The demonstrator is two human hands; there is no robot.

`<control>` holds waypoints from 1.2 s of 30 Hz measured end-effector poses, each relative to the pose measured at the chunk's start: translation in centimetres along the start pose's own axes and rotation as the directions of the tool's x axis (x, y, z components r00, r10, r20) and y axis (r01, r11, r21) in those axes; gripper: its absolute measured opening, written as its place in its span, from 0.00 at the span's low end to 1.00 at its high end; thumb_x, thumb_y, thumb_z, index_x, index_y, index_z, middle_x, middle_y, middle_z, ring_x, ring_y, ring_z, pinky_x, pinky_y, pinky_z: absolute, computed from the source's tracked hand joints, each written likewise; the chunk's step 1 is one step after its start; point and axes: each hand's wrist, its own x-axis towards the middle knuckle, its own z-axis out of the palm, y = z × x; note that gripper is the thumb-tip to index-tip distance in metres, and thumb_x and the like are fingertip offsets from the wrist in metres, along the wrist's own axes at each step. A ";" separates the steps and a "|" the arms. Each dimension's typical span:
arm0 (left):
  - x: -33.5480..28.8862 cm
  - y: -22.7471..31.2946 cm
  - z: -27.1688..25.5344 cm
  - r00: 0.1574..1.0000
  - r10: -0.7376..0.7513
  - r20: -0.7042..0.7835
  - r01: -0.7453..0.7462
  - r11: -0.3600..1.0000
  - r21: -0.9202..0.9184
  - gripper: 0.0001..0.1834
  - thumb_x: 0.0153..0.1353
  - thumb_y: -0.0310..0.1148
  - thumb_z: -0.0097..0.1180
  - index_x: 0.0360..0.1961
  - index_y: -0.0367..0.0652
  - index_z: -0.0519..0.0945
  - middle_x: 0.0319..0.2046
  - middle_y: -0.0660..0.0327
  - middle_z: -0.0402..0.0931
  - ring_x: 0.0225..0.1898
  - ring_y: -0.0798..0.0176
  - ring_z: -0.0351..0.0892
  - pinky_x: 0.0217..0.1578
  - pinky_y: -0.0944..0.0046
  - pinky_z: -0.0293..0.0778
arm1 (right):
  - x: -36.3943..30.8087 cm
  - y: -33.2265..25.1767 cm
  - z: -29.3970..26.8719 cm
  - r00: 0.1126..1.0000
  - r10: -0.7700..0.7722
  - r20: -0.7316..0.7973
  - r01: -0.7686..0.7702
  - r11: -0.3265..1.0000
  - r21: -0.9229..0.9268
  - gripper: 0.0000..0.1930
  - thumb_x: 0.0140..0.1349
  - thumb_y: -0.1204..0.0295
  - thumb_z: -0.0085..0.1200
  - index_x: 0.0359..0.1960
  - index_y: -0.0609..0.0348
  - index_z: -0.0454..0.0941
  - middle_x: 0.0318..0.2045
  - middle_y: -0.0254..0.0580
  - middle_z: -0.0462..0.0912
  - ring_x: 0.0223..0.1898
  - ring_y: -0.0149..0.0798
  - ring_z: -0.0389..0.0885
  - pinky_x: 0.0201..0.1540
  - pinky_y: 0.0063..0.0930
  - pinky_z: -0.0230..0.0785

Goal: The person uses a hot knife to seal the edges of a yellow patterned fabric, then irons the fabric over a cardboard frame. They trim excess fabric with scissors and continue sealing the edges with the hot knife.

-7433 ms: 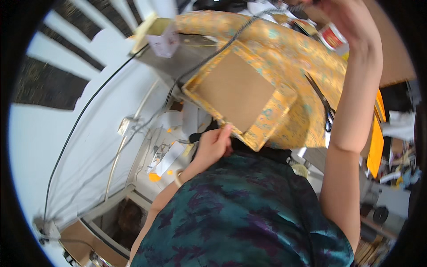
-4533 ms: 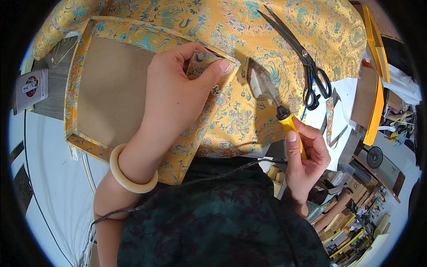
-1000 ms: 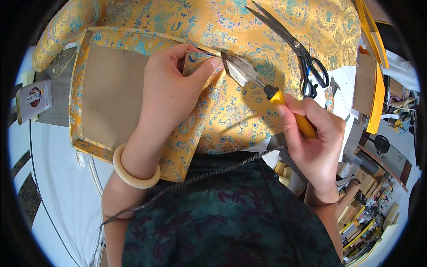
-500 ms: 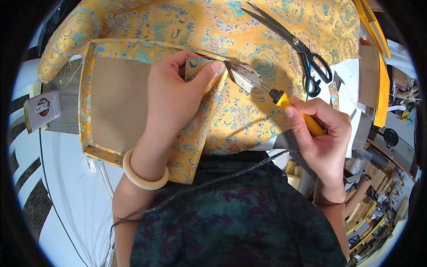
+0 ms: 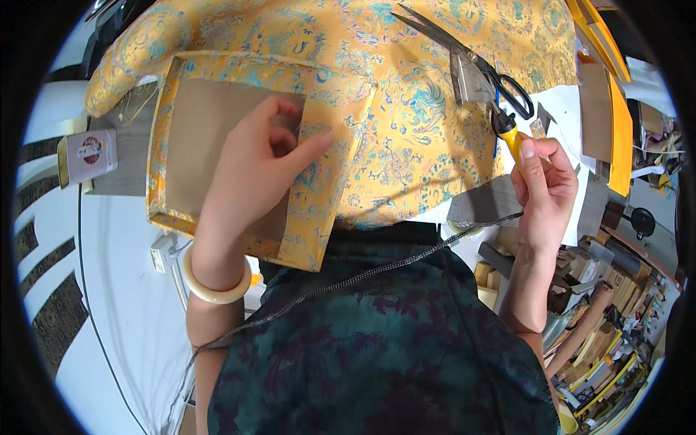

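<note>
A shallow box covered in yellow brocade, with a brown inner base, lies left of centre. My left hand, a cream bangle on its wrist, hovers over it, empty, thumb and fingers apart. The thumb is close to the box's wide brocade-covered right side; whether they touch I cannot tell. My right hand grips the yellow handle of a small corded electric iron. Its flat metal head points up and left, next to black-handled scissors lying on the large brocade sheet.
The iron's braided cord runs across my dark green clothing to my left arm. White paper and yellow-edged boards lie at the right. A small printed tin stands at the left. Rolls and cartons crowd the lower right.
The iron has moved right, away from the box's upper corner, toward the scissors. My left hand has let go of the brocade there and drawn back left and down, fingers parting.
</note>
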 end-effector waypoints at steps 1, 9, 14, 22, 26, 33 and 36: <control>-1.1 -0.4 -0.8 0.998 -0.056 0.018 0.055 0.996 0.064 0.29 0.57 0.36 0.73 0.54 0.35 0.74 0.29 0.58 0.83 0.31 0.68 0.80 0.36 0.67 0.75 | -0.4 0.2 0.1 1.000 0.000 0.000 0.000 1.000 0.014 0.06 0.70 0.70 0.61 0.41 0.58 0.81 0.17 0.23 0.74 0.17 0.17 0.60 0.21 0.16 0.46; -10.8 -4.6 -4.5 0.828 0.515 0.223 -0.529 0.583 0.617 0.21 0.37 0.27 0.74 0.35 0.44 0.80 0.36 0.60 0.74 0.40 0.50 0.75 0.41 0.56 0.69 | -2.6 1.9 1.1 1.000 0.002 -0.012 -0.002 1.000 0.021 0.07 0.69 0.68 0.63 0.42 0.57 0.83 0.15 0.23 0.74 0.17 0.18 0.62 0.21 0.16 0.47; -8.9 -6.8 -3.2 0.703 0.707 0.077 -0.609 0.543 0.578 0.12 0.42 0.20 0.67 0.29 0.41 0.79 0.31 0.59 0.74 0.35 0.52 0.75 0.36 0.55 0.70 | -3.4 0.8 2.0 0.994 -0.109 0.029 0.110 0.994 -0.022 0.09 0.70 0.69 0.60 0.45 0.61 0.82 0.17 0.25 0.75 0.19 0.19 0.65 0.23 0.15 0.50; -7.0 -3.3 1.4 0.916 0.392 -0.085 -0.351 0.885 0.306 0.18 0.55 0.31 0.71 0.41 0.39 0.75 0.27 0.55 0.78 0.30 0.52 0.79 0.30 0.57 0.73 | -5.1 1.0 0.0 0.967 -0.137 0.214 0.171 0.974 -0.148 0.07 0.71 0.72 0.59 0.45 0.62 0.80 0.23 0.26 0.76 0.23 0.18 0.68 0.28 0.13 0.58; -5.5 -1.5 1.7 0.973 0.220 0.072 -0.232 0.929 0.289 0.20 0.61 0.29 0.68 0.48 0.40 0.70 0.25 0.64 0.77 0.29 0.71 0.77 0.32 0.69 0.72 | -6.5 2.3 -0.2 0.979 -0.097 0.181 0.118 0.987 -0.106 0.08 0.70 0.72 0.60 0.45 0.62 0.80 0.24 0.25 0.78 0.24 0.17 0.69 0.29 0.12 0.59; -4.4 -3.5 1.7 0.965 0.251 0.074 -0.241 0.963 -0.122 0.28 0.57 0.30 0.70 0.55 0.34 0.69 0.26 0.59 0.78 0.29 0.68 0.77 0.30 0.67 0.72 | -8.3 2.6 -1.3 0.958 -0.078 0.277 0.114 0.987 -0.117 0.09 0.71 0.72 0.58 0.46 0.65 0.78 0.30 0.32 0.82 0.29 0.20 0.75 0.34 0.15 0.66; -3.9 -3.3 1.7 0.966 0.219 0.136 -0.211 0.975 -0.069 0.32 0.56 0.30 0.71 0.57 0.34 0.68 0.28 0.59 0.78 0.30 0.67 0.76 0.32 0.66 0.73 | -8.8 2.5 -1.6 0.943 -0.028 0.331 0.115 0.963 -0.246 0.08 0.70 0.75 0.59 0.46 0.65 0.77 0.34 0.36 0.84 0.35 0.23 0.80 0.39 0.17 0.71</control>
